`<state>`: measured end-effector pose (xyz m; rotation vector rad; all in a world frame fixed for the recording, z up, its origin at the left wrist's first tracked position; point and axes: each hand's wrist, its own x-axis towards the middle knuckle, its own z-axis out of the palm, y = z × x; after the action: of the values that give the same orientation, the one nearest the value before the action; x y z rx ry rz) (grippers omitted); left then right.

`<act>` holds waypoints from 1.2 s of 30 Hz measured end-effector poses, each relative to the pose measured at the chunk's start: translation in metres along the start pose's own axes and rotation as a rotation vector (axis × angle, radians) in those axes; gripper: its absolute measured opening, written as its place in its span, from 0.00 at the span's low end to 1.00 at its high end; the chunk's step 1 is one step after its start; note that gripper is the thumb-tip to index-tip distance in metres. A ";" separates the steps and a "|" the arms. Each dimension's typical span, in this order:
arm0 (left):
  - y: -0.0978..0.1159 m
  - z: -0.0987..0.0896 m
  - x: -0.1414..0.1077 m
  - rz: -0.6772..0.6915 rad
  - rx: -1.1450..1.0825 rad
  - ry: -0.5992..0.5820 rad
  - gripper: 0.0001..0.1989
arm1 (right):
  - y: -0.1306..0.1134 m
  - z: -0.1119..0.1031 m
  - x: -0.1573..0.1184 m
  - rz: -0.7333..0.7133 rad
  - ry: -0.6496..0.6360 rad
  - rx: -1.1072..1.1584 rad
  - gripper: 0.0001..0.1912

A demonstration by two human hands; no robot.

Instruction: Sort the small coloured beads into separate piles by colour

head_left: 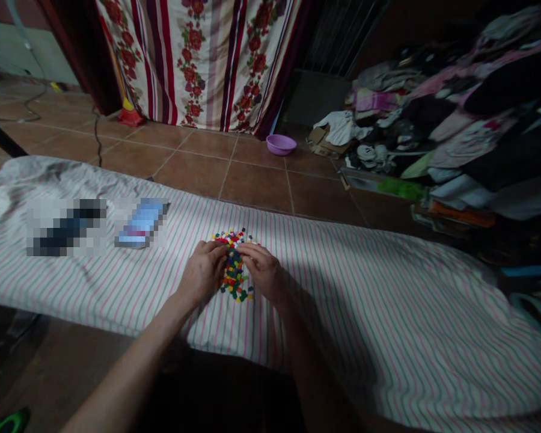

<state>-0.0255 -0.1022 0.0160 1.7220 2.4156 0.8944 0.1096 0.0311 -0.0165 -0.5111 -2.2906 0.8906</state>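
Observation:
A heap of small, bright pieces point(234, 278), cube-like or bead-like, lies on the striped cloth in front of me. Red, green, yellow, blue, orange, white and dark ones show. At the heap's left side, my left hand point(204, 267) has its fingers curled and drawn together among the pieces. My right hand point(264, 270) comes in from the other side, fingers bent together with the thumb close beneath them. Both sets of fingertips are close to each other over the pieces. Whatever they pinch is too small or hidden to make out.
The striped cloth point(342, 288) covers a long, low surface. A phone-like device point(142, 222) and a blurred dark object point(67, 228) lie on its left. Beyond are a floral curtain point(193, 66), a purple basin point(281, 144) on the tiles and heaped clothes point(469, 126).

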 end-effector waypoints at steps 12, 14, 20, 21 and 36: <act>0.004 0.028 0.028 -0.045 0.270 -0.096 0.27 | 0.023 -0.014 0.008 0.167 0.122 -0.188 0.19; 0.004 0.032 0.029 -0.017 0.281 -0.128 0.26 | 0.024 -0.013 0.007 0.168 0.081 -0.263 0.20; 0.004 0.030 0.019 0.051 0.293 -0.201 0.26 | 0.014 -0.009 0.006 0.063 -0.086 -0.315 0.25; 0.002 0.028 0.016 0.051 0.295 -0.206 0.26 | 0.012 -0.011 0.006 0.043 -0.121 -0.294 0.25; -0.003 0.019 -0.009 0.129 0.299 -0.094 0.25 | 0.030 -0.020 -0.007 0.183 0.036 -0.200 0.16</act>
<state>-0.0178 -0.1030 -0.0043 1.9861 2.5025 0.4659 0.1314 0.0576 -0.0289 -0.8286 -2.3404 0.7331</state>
